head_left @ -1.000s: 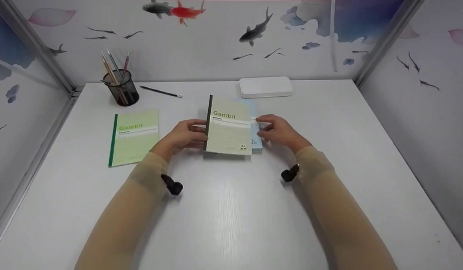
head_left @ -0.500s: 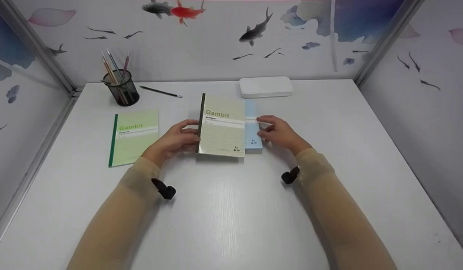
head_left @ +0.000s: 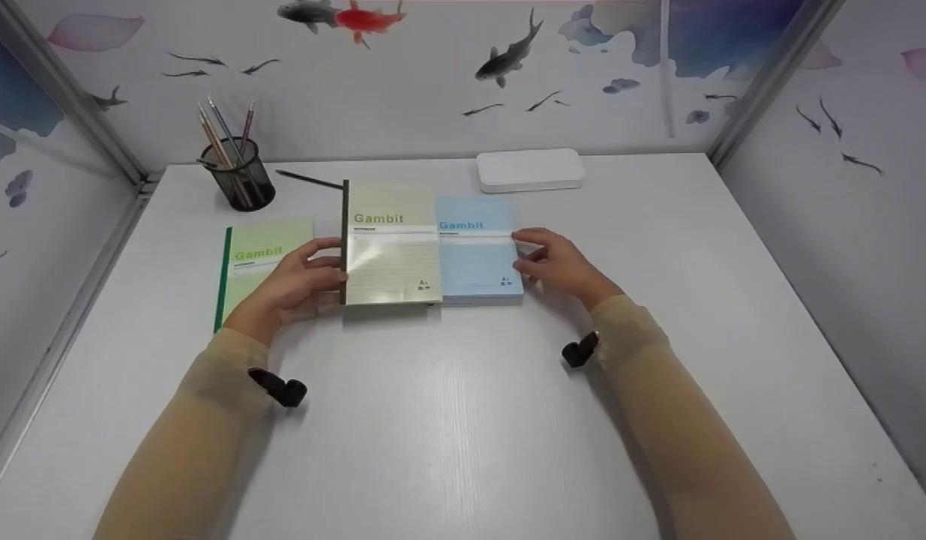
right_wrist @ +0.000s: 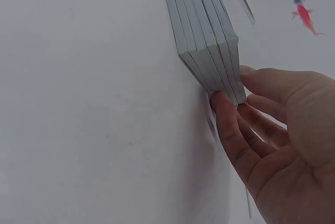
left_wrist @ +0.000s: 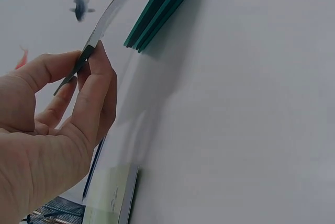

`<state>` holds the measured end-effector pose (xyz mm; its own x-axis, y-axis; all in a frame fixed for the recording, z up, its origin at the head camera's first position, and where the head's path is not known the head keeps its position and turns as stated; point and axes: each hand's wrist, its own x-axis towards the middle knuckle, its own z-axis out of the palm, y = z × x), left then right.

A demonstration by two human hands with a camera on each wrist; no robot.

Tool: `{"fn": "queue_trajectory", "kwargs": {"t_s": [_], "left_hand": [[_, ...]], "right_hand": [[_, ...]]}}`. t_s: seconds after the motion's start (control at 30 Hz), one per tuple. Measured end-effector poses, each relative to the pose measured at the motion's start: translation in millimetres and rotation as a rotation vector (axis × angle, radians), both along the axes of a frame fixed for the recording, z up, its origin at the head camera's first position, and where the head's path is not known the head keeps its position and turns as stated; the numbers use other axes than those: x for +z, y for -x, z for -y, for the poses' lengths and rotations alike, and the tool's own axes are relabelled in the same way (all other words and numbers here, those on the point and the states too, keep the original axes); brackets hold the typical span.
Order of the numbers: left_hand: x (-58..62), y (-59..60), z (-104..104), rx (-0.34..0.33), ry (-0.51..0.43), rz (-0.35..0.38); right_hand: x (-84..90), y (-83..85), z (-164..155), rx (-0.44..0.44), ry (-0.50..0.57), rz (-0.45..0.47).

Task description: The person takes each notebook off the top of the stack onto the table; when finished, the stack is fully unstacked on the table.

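Note:
In the head view, my left hand [head_left: 294, 285] pinches the dark spine of a pale green-beige "Gambit" notebook [head_left: 391, 255], thumb in front and fingers behind. Its left side is raised over a shadow, and the left wrist view shows the cover [left_wrist: 107, 22] bending. Just right of it lies a stack of notebooks [head_left: 479, 255], a blue one on top, overlapped by the held notebook's right edge. My right hand [head_left: 564, 266] grips the stack's right edge with bent thumb and fingers. Several layered page edges [right_wrist: 201, 35] show in the right wrist view, teal spines [left_wrist: 162, 12] in the left wrist view.
A green notebook [head_left: 245, 292] lies on the left, partly behind my left hand. At the back left stands a black mesh pen holder [head_left: 245, 184] with several pencils. A black pencil [head_left: 309, 178] lies beside it. A white case [head_left: 531, 171] sits at the back edge.
My left hand has drawn the pale notebook leftward off the stack, uncovering most of the blue one. It now overlaps the pencil's end in view. My right hand has stayed at the stack.

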<state>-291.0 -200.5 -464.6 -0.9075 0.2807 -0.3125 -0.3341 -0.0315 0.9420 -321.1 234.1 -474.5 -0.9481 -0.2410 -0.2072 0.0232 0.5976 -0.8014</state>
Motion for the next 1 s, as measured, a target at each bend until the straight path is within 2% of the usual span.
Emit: {"fn": "queue_trajectory", "kwargs": {"t_s": [0.27,0.53,0.7,1.0], "left_hand": [[5.2,-7.5,26,0.033,0.091,0.022],[4.8,-8.5,31,-0.011,0.194,0.003],[3.4,-8.6,32,-0.04,0.318,-0.034],[7.9,-6.9,27,-0.099,0.627,-0.136]], "right_hand": [[2.6,-0.6,2,0.004,-0.019,0.005],[0.3,0.9,1,0.001,-0.037,0.003],[0.8,1.6,1,0.002,-0.043,0.004],[0.2,1.4,0,0.004,-0.013,0.0]]}}
